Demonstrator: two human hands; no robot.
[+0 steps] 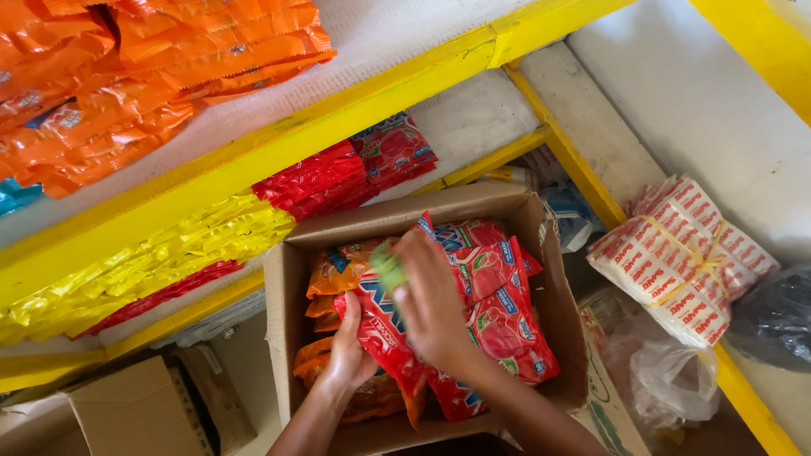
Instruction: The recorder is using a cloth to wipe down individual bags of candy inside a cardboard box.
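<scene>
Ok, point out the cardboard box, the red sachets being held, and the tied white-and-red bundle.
cardboard box (414, 205): head view, bare far flap.
red sachets (507, 325): head view, middle of the strip's right half.
tied white-and-red bundle (684, 253): head view, top face near the yellow string.

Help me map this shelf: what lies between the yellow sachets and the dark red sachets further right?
In the head view, a stack of bright red sachets fills the stretch between the yellow sachets and the dark red sachets.

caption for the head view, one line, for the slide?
Left hand and right hand grip red sachet packs in an open cardboard box below yellow-edged shelves stocked with packets.
</scene>
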